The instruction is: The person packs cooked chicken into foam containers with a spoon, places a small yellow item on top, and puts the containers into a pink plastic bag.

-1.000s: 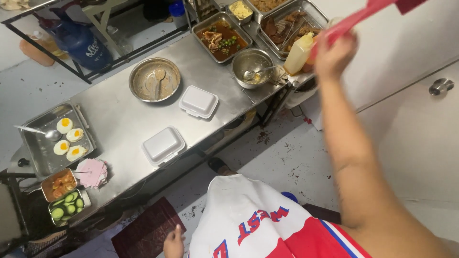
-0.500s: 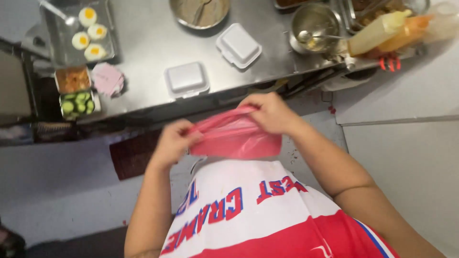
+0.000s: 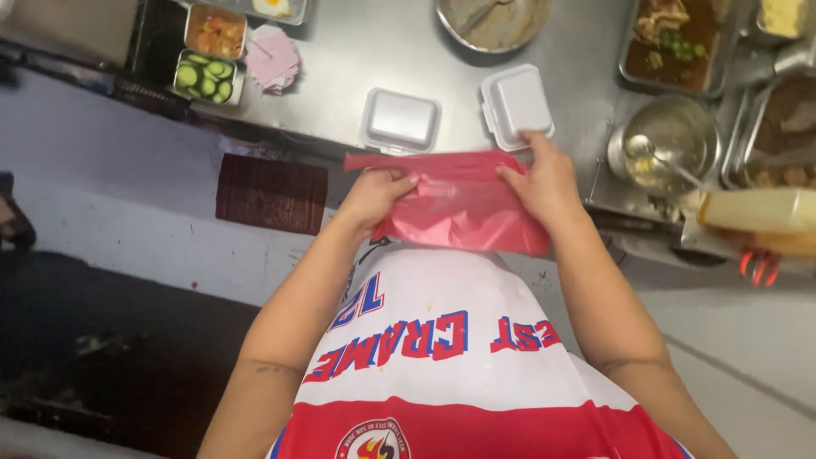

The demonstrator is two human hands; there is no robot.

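food stall: steel counter (image 3: 382,51), food trays (image 3: 671,51), foam boxes (image 3: 399,121).

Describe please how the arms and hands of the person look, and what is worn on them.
Both arms are bare; no sleeves show. The left hand and right hand wear no gloves, and no rings or watch are visible. A small dark mark sits on the left forearm.
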